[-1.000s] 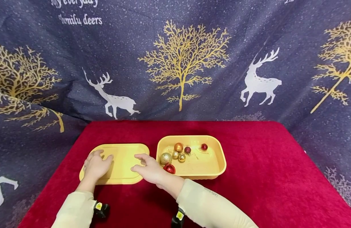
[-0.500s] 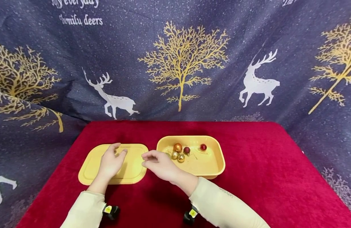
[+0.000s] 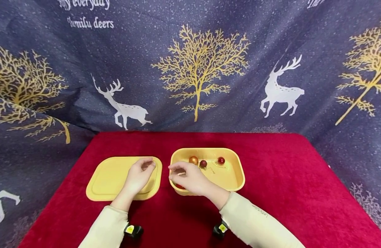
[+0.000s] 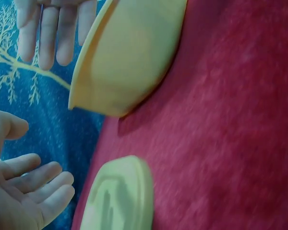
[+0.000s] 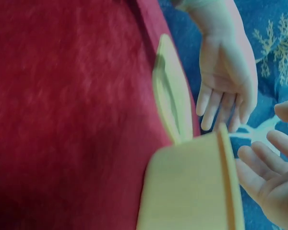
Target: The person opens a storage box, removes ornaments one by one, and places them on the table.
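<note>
My left hand (image 3: 138,176) hovers above the right part of a flat yellow lid (image 3: 108,179), its fingers loosely bent around nothing. Over the left end of a yellow box (image 3: 224,179) is my right hand (image 3: 190,177), relaxed and holding nothing. Inside the box lie small Christmas balls: an orange ball (image 3: 193,160), a dark purple ball (image 3: 203,163) and a red ball (image 3: 221,160). Part of another red ball (image 3: 179,186) shows below the right hand, which hides the other balls. In the left wrist view, the fingers (image 4: 48,191) are spread apart above the lid.
Box and lid lie side by side on a red cloth-covered table (image 3: 277,179), with a narrow gap between them. Behind the table hangs a dark blue curtain (image 3: 227,117) printed with trees and deer.
Both hands have moved to the right, the left across the lid and the right from the lid's edge to over the box. Lid and box have stayed in place.
</note>
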Available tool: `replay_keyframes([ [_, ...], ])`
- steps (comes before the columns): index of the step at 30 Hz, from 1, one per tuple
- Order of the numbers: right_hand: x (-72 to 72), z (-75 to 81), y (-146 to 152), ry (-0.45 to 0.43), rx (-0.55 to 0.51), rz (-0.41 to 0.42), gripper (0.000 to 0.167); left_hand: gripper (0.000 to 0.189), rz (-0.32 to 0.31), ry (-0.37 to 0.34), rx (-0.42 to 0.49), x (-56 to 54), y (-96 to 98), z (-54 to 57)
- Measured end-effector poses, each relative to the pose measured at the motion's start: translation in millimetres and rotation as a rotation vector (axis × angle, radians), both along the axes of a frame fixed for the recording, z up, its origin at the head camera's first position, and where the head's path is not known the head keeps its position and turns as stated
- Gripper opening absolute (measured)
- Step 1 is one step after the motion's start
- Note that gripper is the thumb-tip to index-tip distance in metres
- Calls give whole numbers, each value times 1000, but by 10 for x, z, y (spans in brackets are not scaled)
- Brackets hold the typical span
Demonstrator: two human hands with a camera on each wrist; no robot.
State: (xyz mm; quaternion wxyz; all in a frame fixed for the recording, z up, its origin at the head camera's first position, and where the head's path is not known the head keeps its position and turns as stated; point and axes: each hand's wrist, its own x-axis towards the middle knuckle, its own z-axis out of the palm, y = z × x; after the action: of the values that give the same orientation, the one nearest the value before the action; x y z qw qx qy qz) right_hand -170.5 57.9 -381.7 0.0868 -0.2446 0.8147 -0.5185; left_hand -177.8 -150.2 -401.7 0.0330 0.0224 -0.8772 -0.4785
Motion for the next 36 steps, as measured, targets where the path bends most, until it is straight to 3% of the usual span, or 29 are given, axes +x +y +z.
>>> replay_keyframes([
  [7,-85,-105,136,86,49,-58,32,38,-73,11,68,-17,209,-111],
  [12,-157,-154,195,151,112,-104,36,38,-88,-11,121,-25,357,-160],
  [28,-297,-216,152,88,287,-95,44,37,-121,-24,181,-32,473,-206],
  [36,-349,-254,78,130,396,-64,43,37,-118,-24,211,-33,477,-248],
])
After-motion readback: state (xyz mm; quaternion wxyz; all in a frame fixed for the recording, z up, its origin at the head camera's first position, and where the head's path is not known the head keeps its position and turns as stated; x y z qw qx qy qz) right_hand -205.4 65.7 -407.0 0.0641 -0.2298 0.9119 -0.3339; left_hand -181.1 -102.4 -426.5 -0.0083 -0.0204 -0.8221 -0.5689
